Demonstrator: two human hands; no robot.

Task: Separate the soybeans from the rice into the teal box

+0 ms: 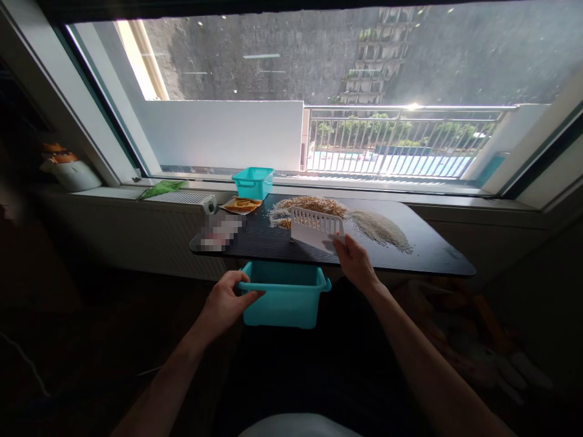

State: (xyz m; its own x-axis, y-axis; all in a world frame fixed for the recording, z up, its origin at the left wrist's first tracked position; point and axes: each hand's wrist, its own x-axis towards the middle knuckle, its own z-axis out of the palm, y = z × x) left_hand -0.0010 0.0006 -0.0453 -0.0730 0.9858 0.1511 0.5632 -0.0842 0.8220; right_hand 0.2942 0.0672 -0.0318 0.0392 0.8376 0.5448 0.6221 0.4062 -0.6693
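Note:
My left hand (228,298) grips the left rim of a turquoise plastic bin (281,308), held just below the table's front edge. The bin's inside is in shadow, so I cannot tell what it holds. In my right hand (355,260) is a white slotted plastic panel (314,233), tilted on its long side over the front of the dark table (268,243). Behind the panel lies a spread of yellowish-brown kernels or beans (314,205), mixed with white grains at its left. To the right is a pile of white rice-like grains (380,227).
A second turquoise bin (253,182) stands at the back by the window. Near it lies an orange-brown packet (241,205), with a blurred-out item (222,233) in front. A green cloth (164,188) rests on the radiator (136,224) at left, near a white pot (75,174).

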